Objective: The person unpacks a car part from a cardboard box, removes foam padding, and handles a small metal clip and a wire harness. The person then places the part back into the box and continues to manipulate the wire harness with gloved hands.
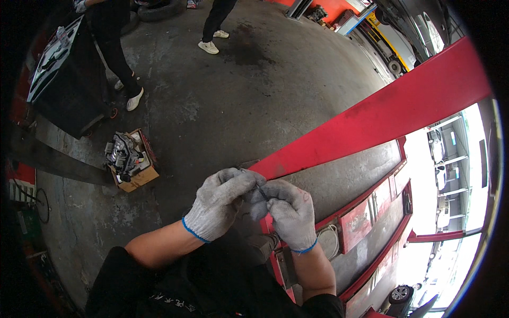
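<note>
Both of my hands wear pale grey knitted work gloves with blue cuffs and meet in front of me. A thin dark piece (262,192), too small to name, shows between the fingertips. My left hand (220,201) is closed, its thumb and fingers pinching at the upper end of that piece. Closed as well, my right hand (290,209) grips it from the other side, thumb against curled fingers. The gloves hide most of the piece. Just beyond the fingertips rises a long red post (366,114), slanting up to the right.
An open cardboard box (139,181) with car parts stands on the floor at left. Behind it is a dark tool cart (74,87) with a person (114,47) beside it. Another person's legs (216,24) show farther off. Red lift ramps (366,222) lie at right.
</note>
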The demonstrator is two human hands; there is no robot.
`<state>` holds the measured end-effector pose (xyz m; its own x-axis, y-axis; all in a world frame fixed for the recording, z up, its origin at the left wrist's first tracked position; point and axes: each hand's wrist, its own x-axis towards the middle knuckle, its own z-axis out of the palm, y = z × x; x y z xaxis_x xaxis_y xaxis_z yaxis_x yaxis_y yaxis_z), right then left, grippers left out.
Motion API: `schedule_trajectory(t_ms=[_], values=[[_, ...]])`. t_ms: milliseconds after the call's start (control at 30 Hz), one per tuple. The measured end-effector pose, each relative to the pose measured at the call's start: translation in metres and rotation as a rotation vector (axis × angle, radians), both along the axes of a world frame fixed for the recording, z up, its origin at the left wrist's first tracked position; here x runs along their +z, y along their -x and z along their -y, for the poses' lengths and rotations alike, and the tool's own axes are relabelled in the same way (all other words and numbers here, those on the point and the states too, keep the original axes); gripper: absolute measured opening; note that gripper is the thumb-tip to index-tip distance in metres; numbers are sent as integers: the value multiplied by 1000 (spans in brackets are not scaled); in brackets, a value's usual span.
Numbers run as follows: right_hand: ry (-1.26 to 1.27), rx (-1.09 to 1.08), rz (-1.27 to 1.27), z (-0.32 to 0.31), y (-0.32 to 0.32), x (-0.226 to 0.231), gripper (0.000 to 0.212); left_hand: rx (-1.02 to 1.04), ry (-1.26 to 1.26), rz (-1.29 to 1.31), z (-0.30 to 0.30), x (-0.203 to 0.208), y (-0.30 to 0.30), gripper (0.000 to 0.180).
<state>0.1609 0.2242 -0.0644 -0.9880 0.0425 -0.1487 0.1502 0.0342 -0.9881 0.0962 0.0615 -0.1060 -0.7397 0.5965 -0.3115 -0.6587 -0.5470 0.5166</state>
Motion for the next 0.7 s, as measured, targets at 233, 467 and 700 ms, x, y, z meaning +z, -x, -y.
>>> schedule_trajectory(t_ms=[233, 467, 700], values=[[59, -97, 111, 7, 7, 8, 20, -16, 268, -311, 4, 3, 2, 21], [109, -19, -42, 5, 0, -10, 22, 9, 104, -74, 3, 8, 0, 24], [85, 0, -98, 3, -4, -8, 35, 16, 15, 50, 5, 11, 4, 20]])
